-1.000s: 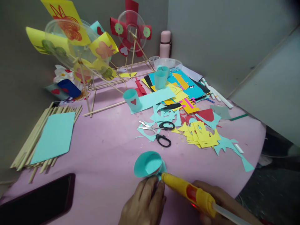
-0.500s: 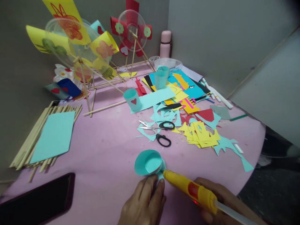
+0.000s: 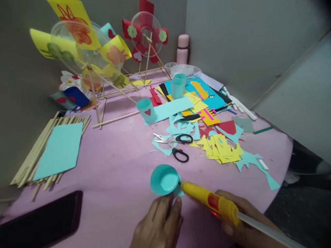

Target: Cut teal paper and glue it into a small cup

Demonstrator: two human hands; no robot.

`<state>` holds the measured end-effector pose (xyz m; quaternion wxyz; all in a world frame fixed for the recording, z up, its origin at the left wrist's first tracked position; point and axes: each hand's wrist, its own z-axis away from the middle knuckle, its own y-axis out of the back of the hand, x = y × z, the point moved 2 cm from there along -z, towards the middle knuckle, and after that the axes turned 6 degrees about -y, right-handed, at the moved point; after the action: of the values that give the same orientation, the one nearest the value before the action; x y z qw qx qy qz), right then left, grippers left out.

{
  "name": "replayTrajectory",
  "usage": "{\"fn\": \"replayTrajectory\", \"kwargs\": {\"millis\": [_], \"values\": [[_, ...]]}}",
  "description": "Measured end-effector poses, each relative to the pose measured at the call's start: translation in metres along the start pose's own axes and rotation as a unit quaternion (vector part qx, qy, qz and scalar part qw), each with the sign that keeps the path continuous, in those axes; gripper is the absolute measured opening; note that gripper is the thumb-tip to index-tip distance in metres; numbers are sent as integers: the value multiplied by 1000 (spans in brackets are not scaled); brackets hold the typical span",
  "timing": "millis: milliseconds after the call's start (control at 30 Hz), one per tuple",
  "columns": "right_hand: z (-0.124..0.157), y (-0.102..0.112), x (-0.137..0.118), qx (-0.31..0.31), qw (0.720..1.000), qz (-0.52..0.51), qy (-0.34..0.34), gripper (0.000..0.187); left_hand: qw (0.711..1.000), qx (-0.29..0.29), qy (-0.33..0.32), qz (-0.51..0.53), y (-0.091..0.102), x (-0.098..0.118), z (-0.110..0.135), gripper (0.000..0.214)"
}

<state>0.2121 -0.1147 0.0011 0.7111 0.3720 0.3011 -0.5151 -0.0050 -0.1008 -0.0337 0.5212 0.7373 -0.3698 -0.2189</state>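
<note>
- Pressing its fingers down on the near edge of a small turquoise paper cup [image 3: 164, 179], the person's left hand [image 3: 159, 224] pins it to the pink-covered bench [image 3: 113, 172] near the front edge.
- Gripping a yellow hot-glue gun [image 3: 209, 201] in closed fingers, the right hand [image 3: 245, 224] sets the nozzle against the cup's right side, beside a turquoise paper tab.
- Gluing the cup's seam appears to be the step in hand; the next move calls for a steady bead along the joint and firm pressure.
- Black-handled scissors [image 3: 178, 146] lie just beyond the cup, among yellow and turquoise paper offcuts [image 3: 222, 148] spreading to the right.
- A dark phone [image 3: 43, 222] lies at the near left corner, and a turquoise sheet on wooden sticks [image 3: 58, 150] at the left edge.
- Open pink bench stays free left of the cup; the bench edge runs close under both hands.
</note>
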Motion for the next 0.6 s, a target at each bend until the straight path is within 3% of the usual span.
{"fn": "replayTrajectory", "kwargs": {"millis": [300,600], "values": [[-1,-2,0,-4,997,-63,-54,23,1000,9,0,13,0,0,0,25],[-4,0,5,-17,997,-57,-39,29,1000,10,-2,-4,1,0,0,25]]}}
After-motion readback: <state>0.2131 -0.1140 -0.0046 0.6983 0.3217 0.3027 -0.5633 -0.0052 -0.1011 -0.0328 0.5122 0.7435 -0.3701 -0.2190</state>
